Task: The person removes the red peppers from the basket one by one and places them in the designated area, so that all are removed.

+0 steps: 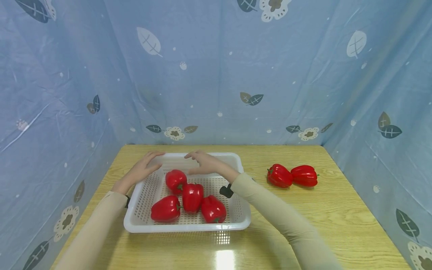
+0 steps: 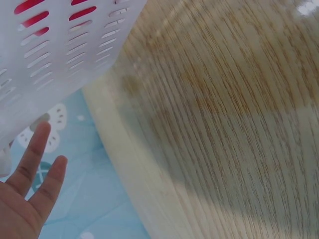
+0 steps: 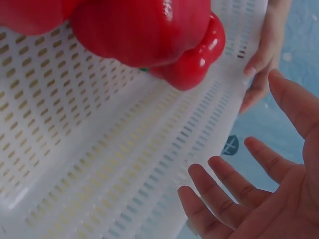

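Observation:
A white perforated plastic basket (image 1: 185, 227) holds several red bell peppers (image 1: 192, 198). At its back left corner is my left hand (image 1: 140, 170), fingers stretched towards the back rim and thumb over the inside. Two straight, spread fingers (image 2: 52, 181) show outside the basket wall in the left wrist view; whether that hand touches the rim I cannot tell. Over the back of the basket reaches my right hand (image 1: 206, 163), thumb apart from its fingers and nothing between them. The right wrist view shows this palm (image 3: 279, 199) with loosely extended fingers beside the rim.
Two more red bell peppers (image 1: 279, 175) lie touching on the wooden table (image 1: 303, 217), right of the basket. A blue patterned curtain (image 1: 216, 75) surrounds the table at the back and sides. A dark wrist strap piece (image 1: 226, 191) hangs under the right sleeve.

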`<state>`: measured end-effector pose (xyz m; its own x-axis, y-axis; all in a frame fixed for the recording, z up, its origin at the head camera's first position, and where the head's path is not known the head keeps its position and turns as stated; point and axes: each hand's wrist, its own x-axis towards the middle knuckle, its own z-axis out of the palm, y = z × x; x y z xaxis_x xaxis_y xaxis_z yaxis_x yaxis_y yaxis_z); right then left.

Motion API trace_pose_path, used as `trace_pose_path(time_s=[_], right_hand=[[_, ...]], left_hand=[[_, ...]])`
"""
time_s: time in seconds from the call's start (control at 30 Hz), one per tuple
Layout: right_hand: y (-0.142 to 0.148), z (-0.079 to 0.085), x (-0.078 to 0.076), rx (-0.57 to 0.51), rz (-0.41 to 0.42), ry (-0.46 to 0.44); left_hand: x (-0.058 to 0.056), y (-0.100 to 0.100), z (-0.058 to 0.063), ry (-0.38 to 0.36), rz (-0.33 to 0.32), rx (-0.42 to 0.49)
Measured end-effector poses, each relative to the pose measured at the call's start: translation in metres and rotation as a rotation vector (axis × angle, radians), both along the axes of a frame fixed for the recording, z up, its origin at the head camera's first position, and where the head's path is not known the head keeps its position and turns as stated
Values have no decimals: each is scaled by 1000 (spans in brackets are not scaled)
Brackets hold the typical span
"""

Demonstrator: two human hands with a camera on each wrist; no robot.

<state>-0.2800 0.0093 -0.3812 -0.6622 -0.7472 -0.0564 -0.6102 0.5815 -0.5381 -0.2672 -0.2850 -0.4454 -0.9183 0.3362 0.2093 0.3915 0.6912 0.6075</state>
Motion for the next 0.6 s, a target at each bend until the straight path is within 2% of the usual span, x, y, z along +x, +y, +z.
trace_pose_path(time_s=[0.2,0.6], right_hand=[[-9,-8,2,31,15,-20],[-25,-26,0,40,35,-81]], left_hand=[[2,1,1,-28,14,4],[1,0,0,-32,16,10]])
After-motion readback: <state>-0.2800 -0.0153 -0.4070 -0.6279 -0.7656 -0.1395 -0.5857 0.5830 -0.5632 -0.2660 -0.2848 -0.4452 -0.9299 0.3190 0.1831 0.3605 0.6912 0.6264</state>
